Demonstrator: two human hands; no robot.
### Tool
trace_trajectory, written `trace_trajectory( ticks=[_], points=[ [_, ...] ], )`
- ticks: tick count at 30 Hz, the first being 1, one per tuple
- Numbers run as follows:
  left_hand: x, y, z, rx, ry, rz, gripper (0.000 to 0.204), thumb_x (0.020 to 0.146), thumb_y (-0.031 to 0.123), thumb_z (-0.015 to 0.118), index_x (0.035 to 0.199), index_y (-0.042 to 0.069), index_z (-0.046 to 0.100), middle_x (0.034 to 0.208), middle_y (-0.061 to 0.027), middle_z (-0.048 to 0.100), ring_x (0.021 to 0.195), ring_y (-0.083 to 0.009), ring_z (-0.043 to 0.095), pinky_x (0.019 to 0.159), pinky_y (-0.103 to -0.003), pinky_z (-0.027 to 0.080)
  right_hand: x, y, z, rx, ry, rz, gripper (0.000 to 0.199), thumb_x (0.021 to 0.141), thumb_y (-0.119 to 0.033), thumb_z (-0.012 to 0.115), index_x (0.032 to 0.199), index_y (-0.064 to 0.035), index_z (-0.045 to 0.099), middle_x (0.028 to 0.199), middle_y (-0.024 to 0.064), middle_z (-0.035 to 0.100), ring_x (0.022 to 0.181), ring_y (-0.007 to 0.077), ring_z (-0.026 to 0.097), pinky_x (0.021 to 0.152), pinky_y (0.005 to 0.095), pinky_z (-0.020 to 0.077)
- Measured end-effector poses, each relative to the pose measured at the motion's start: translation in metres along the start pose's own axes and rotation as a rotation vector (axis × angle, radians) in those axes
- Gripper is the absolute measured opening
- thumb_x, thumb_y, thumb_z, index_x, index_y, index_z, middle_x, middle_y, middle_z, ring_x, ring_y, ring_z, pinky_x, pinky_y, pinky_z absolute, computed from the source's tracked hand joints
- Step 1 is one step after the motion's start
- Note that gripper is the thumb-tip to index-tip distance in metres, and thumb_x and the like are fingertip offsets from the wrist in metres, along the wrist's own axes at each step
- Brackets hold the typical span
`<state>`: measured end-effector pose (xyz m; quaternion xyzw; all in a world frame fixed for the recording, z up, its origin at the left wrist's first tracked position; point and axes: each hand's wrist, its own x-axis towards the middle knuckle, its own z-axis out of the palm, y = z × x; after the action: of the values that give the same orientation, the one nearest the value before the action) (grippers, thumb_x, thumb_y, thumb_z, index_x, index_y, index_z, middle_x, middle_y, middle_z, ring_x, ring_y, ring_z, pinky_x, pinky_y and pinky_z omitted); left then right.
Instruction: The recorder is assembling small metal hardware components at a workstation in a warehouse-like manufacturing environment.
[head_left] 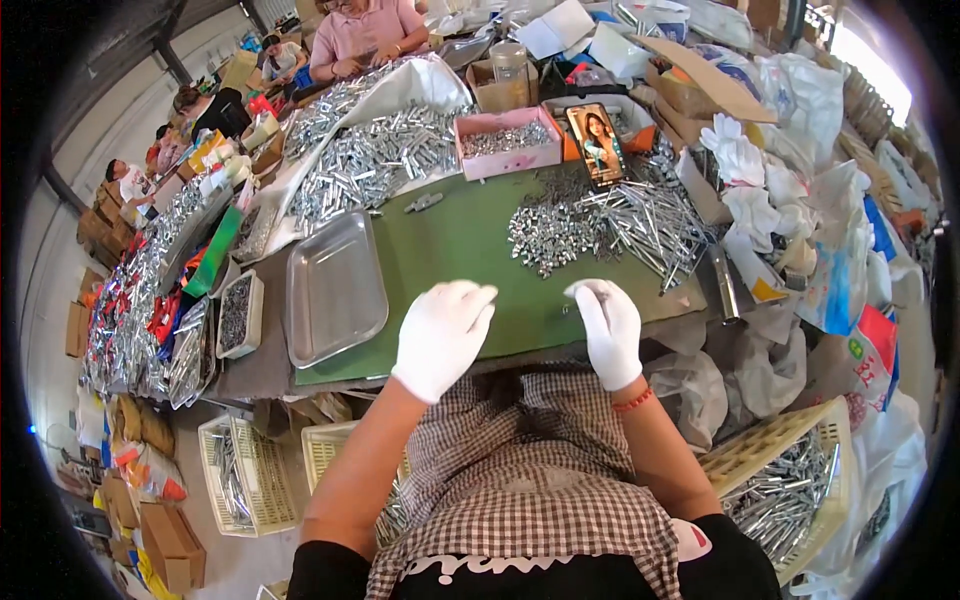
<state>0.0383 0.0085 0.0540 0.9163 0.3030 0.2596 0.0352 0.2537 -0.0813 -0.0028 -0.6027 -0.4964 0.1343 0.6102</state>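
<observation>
In the head view, I see two hands in white gloves over the green table (440, 262). The left hand (445, 335) is in the middle of the frame, a bit low. Its fingers are close together and point to the right. I can't tell if they pinch anything. The right hand (611, 335) is just right of the middle, with its fingers bent and the thumb near them. They are too small and blurry for me to tell if they pinch something. I see a gap between the two hands.

Just above the right hand, I see a pile of little shiny metal bits (545, 240). Next to it, more to the right, long thin metal rods (655, 230) lie in a messy heap. A phone (596, 145) with a bright screen stands up above the bits. Left of the phone is a pink box (515, 166) full of small metal parts.

To the left of the left hand, I see a gray metal tray (338, 290). A white tub (240, 349) of dark little bits sits beside it. A big pile of silver tubes (385, 150) fills the upper middle left. At the lower right, a yellow crate (770, 437) holds lots of metal tubes. At the top, another person (360, 38) wears a pink shirt.
</observation>
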Motion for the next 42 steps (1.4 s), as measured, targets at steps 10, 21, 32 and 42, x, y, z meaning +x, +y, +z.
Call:
trace_trajectory(
  ticks=[10, 21, 32, 42],
  points=[
    [0.126, -0.105, 0.094, 0.409, 0.293, -0.406, 0.051, 0.088, 0.025, 0.069, 0.131, 0.0, 0.057, 0.135, -0.0227, 0.054, 0.125, -0.0405, 0.053, 0.105, -0.048, 0.045, 0.025, -0.01, -0.01, 0.35, -0.1, 0.408, 0.014, 0.096, -0.004, 0.065, 0.108, 0.0012, 0.072, 0.094, 0.0025, 0.069, 0.082, 0.0078, 0.062, 0.075, 0.0232, 0.0512],
    [0.154, -0.08, 0.137, -0.166, 0.366, -0.227, 0.017, 0.094, 0.021, 0.064, 0.1, 0.005, 0.063, 0.103, -0.0149, 0.064, 0.095, -0.0371, 0.064, 0.084, -0.048, 0.053, 0.051, -0.009, -0.027, -0.08, -0.005, 0.134, 0.014, 0.089, 0.001, 0.067, 0.102, -0.0012, 0.073, 0.093, 0.0106, 0.072, 0.082, 0.0189, 0.069, 0.077, 0.0284, 0.0536],
    [0.125, -0.022, 0.141, -0.577, 0.297, -0.3, 0.044, 0.106, 0.032, 0.053, 0.131, -0.003, 0.057, 0.134, -0.0266, 0.058, 0.124, -0.0452, 0.056, 0.108, -0.046, 0.045, 0.062, 0.005, -0.027, 0.209, 0.118, 0.297, 0.014, 0.098, -0.005, 0.061, 0.106, 0.0017, 0.071, 0.09, 0.0019, 0.068, 0.077, 0.0067, 0.059, 0.07, 0.0226, 0.0474],
    [0.147, -0.007, 0.118, -0.415, 0.086, 0.209, 0.019, 0.084, 0.013, 0.071, 0.102, 0.009, 0.074, 0.107, -0.0096, 0.068, 0.103, -0.0337, 0.064, 0.091, -0.044, 0.052, 0.086, -0.013, -0.054, 0.121, 0.27, 0.186, 0.014, 0.1, -0.004, 0.059, 0.107, 0.0014, 0.07, 0.094, -0.0007, 0.068, 0.079, 0.0044, 0.058, 0.072, 0.0203, 0.0471]
  ],
)
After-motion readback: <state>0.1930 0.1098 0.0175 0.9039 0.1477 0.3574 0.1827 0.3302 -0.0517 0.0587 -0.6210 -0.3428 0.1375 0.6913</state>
